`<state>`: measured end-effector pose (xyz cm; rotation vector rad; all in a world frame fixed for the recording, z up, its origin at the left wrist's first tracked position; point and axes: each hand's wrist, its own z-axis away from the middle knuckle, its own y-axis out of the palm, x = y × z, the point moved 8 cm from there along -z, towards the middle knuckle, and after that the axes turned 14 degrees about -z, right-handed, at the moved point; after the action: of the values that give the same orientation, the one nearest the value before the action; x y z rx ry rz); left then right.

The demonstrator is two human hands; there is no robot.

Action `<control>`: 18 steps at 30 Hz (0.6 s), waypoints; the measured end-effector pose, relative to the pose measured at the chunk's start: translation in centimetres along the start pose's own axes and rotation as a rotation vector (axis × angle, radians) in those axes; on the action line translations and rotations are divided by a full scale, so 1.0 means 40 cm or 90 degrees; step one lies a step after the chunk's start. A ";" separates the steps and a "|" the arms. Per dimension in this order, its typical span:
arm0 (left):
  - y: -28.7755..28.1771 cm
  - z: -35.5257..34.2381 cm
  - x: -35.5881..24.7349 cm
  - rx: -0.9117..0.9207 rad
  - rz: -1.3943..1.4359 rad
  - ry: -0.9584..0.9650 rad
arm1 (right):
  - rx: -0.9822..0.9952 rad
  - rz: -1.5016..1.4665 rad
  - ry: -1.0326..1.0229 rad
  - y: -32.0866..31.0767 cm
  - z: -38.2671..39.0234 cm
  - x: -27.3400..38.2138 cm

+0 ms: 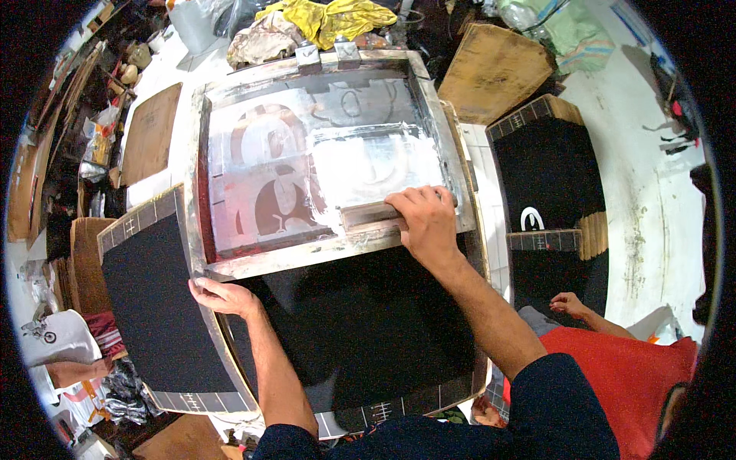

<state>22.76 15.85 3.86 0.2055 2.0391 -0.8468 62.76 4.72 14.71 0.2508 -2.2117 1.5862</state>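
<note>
A wooden-framed printing screen (230, 270) lies over a board covered in black fabric (345, 322). Its mesh carries pale stencil shapes, with wet white ink (383, 161) spread over the right part. My right hand (425, 222) is closed over a squeegee (372, 215), a long bar lying across the mesh near the frame's near edge. The blade's lower edge is hidden. My left hand (226, 297) is at the frame's near left corner, its fingers around the corner and partly hidden by it.
More black-covered boards stand at left (165, 299) and right (546, 169); one on the right bears a white print. Metal hinge clamps (308, 59) hold the screen's far edge. Yellow cloth (337, 19) lies behind. A person in a red top (613, 376) is close at right; another person's arm (77, 372) shows at left.
</note>
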 end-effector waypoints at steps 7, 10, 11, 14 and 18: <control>0.021 0.009 0.006 0.047 0.024 0.046 | 0.131 0.020 0.056 0.020 -0.102 -0.046; 0.018 0.007 0.003 0.053 0.003 0.029 | 0.145 -0.001 0.014 0.006 -0.160 -0.043; 0.017 0.007 0.002 0.052 0.006 0.029 | 0.178 0.005 0.039 0.009 -0.164 -0.050; 0.017 0.008 -0.001 0.049 0.027 0.038 | 0.138 0.016 0.009 -0.034 -0.147 -0.034; 0.014 0.011 -0.001 0.031 0.023 0.058 | 0.184 -0.015 0.022 -0.026 -0.085 -0.021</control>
<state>23.30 15.99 3.45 0.3125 2.0936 -0.8800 64.65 7.49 16.18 0.3267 -1.9417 1.8795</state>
